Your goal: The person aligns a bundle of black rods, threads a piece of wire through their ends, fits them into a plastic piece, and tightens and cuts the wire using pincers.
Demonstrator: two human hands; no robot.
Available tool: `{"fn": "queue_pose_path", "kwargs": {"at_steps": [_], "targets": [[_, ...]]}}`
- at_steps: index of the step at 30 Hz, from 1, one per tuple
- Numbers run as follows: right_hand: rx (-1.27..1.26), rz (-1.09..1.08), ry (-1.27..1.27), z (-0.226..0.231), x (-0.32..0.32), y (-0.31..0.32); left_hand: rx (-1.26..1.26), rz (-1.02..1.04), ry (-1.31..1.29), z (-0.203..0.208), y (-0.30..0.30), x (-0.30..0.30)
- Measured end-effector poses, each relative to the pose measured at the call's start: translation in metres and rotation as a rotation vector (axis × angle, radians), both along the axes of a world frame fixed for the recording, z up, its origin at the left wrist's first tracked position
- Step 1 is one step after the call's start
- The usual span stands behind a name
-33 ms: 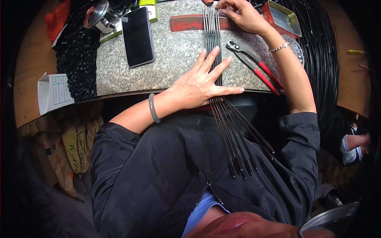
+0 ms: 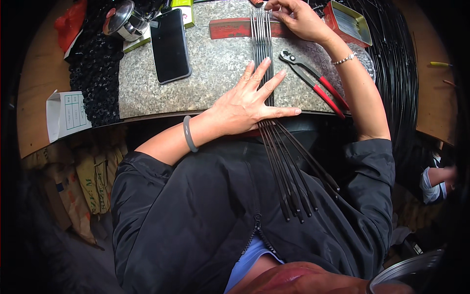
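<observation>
Several thin rods (image 2: 262,41), bright at their far ends and dark toward me, lie side by side across a red bar (image 2: 227,29) on a speckled stone slab (image 2: 210,95). Over their middle, at the slab's near edge, my left hand (image 2: 247,100) lies flat with fingers spread. Below it the rods fan out over my lap, their ends tipped black. At the far ends, my right hand (image 2: 296,19) has thumb and fingers pinched together beside the rightmost rod; whatever is between them is too small to make out. Cutters (image 2: 313,81) with red handles rest right of the rods.
Left of the rods lies a black phone (image 2: 170,46), with a metal pot (image 2: 126,23) beyond it. A red tin (image 2: 346,23) holds thin pale pieces. Long black rods (image 2: 394,73) hang at right. Small black parts (image 2: 98,83) and a white box (image 2: 68,115) are at left.
</observation>
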State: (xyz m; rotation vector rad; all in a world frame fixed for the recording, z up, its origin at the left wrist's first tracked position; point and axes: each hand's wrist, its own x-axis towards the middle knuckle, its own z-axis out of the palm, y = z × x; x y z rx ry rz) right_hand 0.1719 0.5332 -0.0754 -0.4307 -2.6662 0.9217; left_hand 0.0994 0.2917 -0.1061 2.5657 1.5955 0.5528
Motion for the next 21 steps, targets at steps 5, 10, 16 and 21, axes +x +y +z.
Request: {"fn": "queue_pose_path", "kwargs": {"at_steps": [5,10,16,21], "targets": [[0.087,0.046,0.111,0.003,0.004,-0.008,0.016,0.006,-0.019,-0.001,0.0,0.001],[0.186,-0.003,0.043,0.001,0.003,-0.01,0.012,0.008,-0.027,-0.001,0.0,0.001],[-0.155,0.077,0.101,-0.004,0.0,-0.001,0.005,0.019,-0.017,-0.002,0.0,0.001],[-0.004,0.041,-0.012,0.006,-0.008,-0.004,0.007,0.031,-0.038,0.0,0.0,0.001]]}}
